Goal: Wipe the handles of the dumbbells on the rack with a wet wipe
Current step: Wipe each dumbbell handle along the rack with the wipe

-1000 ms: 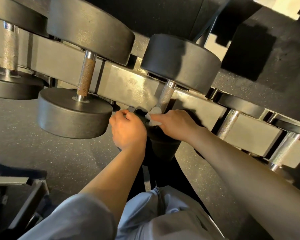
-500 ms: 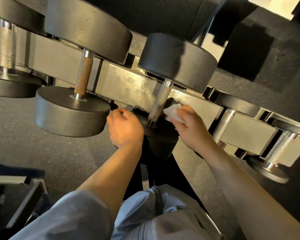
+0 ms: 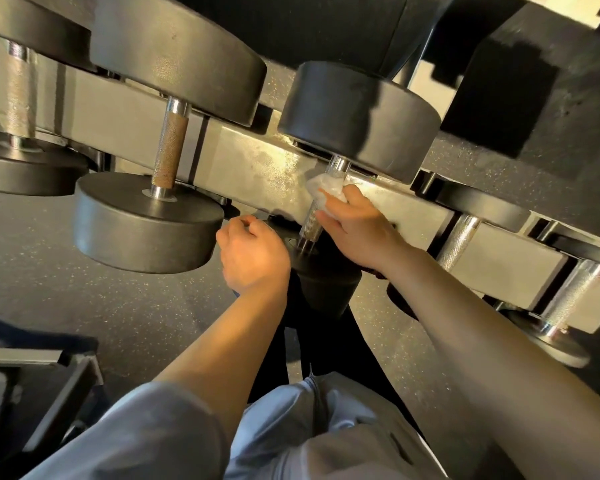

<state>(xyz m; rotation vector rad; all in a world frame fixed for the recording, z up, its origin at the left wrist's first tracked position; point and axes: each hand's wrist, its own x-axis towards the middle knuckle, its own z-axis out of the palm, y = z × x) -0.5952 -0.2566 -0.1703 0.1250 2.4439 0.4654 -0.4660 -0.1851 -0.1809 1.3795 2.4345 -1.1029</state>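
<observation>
Half a second back the right hand [image 3: 357, 225] held the wet wipe [image 3: 326, 187] just off the handle [image 3: 321, 206]; now its fingers [image 3: 333, 197] are curled round the upper part of the handle with the wipe pressed against the steel, close under the far head. A second back the same hand was down at the near end of this bar. The left hand [image 3: 253, 254] has stayed put, its fingers curled over the edge of the near head [image 3: 326, 282] of the same dumbbell.

The handle's long axis runs from the near head up and away to the far head [image 3: 357, 119], leaning slightly right at the top, crossing the rack [image 3: 257, 161] rail at a right angle.

The bar is knurled, bright steel with smooth polished collars at both ends. The heads are thick, round, matte dark discs with a rubbery look. The wipe is white, crumpled and thin. The rail is a flat, dull grey metal beam, scuffed and shiny in patches. The next dumbbell's handle [image 3: 170, 154] to the left is knurled too but rust-brown. The floor [image 3: 84, 299] is dark speckled rubber.
</observation>
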